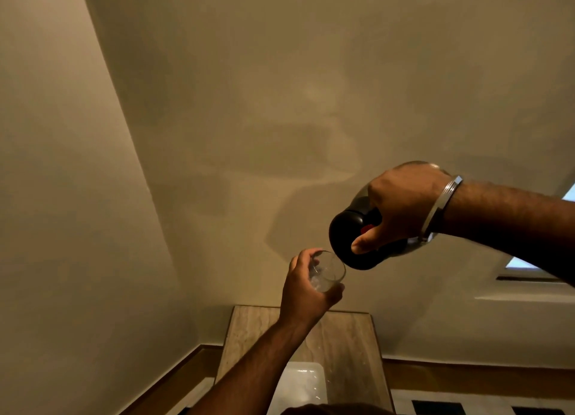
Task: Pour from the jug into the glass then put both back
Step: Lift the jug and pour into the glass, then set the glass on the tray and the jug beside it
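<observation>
Above the small stone-topped table (348,336), both hands are working in the air: the left hand (306,293) is wrapping its fingers around the glass (328,271), and the right hand (401,209) is closing fully round the jug (354,237), thumb lying along its dark lid end. That lid end is tilting down, nearly touching the glass rim. Judging by its clear body, the jug is probably weighty and smooth, so gripping near the neck seems wise; the glass looks thin, slippery and breakable, best held around its lower wall. A white tray (298,383) is lying on the table below, leaving little bare landing space. A metal bangle (441,206) is circling the right wrist.
</observation>
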